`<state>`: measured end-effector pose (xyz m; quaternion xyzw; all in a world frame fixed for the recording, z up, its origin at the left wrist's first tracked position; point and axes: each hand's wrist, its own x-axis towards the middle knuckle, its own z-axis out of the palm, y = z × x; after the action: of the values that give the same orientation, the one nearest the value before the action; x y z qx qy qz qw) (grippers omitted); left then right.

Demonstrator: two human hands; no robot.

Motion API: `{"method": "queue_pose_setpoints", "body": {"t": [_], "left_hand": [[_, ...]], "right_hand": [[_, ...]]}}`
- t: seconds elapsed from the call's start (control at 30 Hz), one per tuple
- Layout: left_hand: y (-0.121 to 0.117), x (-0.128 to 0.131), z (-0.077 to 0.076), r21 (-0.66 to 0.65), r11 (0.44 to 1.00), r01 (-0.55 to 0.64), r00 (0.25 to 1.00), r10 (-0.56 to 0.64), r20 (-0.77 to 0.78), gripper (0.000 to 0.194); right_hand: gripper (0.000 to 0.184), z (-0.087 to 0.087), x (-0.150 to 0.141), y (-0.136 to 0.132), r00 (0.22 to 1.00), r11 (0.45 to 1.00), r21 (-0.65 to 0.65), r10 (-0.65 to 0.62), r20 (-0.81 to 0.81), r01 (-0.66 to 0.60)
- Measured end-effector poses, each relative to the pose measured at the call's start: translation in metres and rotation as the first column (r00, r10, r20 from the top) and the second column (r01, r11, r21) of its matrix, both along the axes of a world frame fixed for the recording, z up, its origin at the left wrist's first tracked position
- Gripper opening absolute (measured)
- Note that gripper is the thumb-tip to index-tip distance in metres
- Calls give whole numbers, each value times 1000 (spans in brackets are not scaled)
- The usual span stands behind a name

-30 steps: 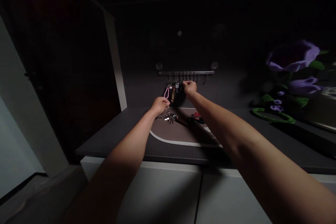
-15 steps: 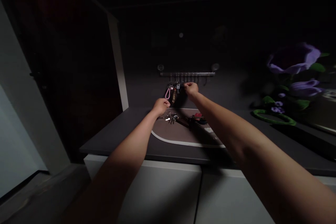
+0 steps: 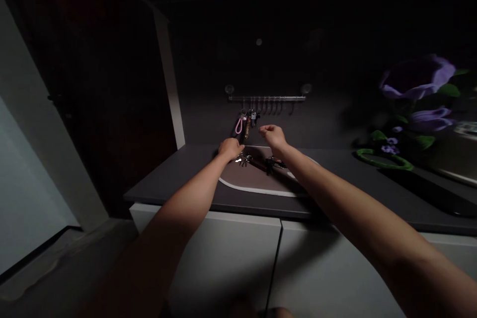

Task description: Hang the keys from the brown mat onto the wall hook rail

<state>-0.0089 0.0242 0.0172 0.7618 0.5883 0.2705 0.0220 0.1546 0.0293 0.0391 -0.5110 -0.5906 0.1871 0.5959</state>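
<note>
The person's left hand (image 3: 230, 148) rests low at the near side of a bunch of silver keys on a ring (image 3: 244, 159). Its fingers curl downward, their tips hidden by the back of the hand, so I cannot tell whether they pinch the keys or only touch them. The right hand (image 3: 273, 135) hangs in the air above a brown mat with a white rim (image 3: 238, 186). Its fingers are pressed together and show nothing between them. Below it lies a dark key bunch with a red fob (image 3: 275, 162). The ring would likely handle best pinched firmly on its own, so that the loose keys do not swing.

Above the mat, a slim metal hook rail (image 3: 267, 98) hangs from clear suction cups (image 3: 229, 89), holding a pink loop strap (image 3: 238, 126) and a brown fob (image 3: 246, 128). On the dark grey surface (image 3: 175, 174) to the right sits a green loop (image 3: 383, 161). Large purple flowers (image 3: 417, 84) decorate the far right. White cabinet doors (image 3: 223, 258) stand below the surface, and a dark door (image 3: 93, 84) stands at the left.
</note>
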Motion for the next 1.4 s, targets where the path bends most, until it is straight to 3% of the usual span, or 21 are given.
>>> {"method": "queue_pose_setpoints", "body": {"t": [0.13, 0.37, 0.63, 0.87, 1.13, 1.4], "left_hand": [[4, 1, -7, -66, 998, -1, 1000, 3, 25, 31], [12, 4, -15, -112, 992, 51, 988, -33, 154, 14], [3, 0, -2, -84, 960, 266, 959, -255, 124, 18], [-12, 2, 13, -122, 872, 473, 857, -424, 292, 16], [-17, 3, 21, -93, 831, 549, 761, -451, 465, 18], [-18, 3, 23, -8, 811, 585, 612, -435, 660, 27]], "right_hand": [[17, -15, 0, -29, 1000, 999, -32, 18, 3, -18], [15, -19, 9, -43, 959, 993, 35, -115, 259, 110], [18, -15, 12, -48, 913, 986, 39, -166, 373, 163], [18, -16, 9, -51, 894, 990, 57, -143, 424, 132], [13, -19, 8, -48, 943, 1000, 21, -4, 333, -3], [15, -18, 3, -50, 968, 968, -29, 250, -11, -250]]}}
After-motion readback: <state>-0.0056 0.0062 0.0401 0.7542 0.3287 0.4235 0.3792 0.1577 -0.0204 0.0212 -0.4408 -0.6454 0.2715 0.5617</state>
